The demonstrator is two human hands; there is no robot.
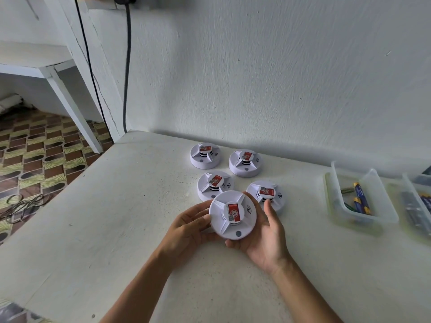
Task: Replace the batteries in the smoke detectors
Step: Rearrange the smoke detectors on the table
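A round white smoke detector with a red label on its raised centre is lifted above the table, face up. My left hand grips its left rim with curled fingers. My right hand cups it from below and the right, thumb up along its edge. Several more identical detectors sit on the table just behind, near the wall. A clear plastic tray to the right holds blue and gold batteries.
The white table stands against a textured wall. A second clear tray with dark items lies at the far right edge. Black cables hang down the wall at the table's back left corner. Patterned floor lies left of the table.
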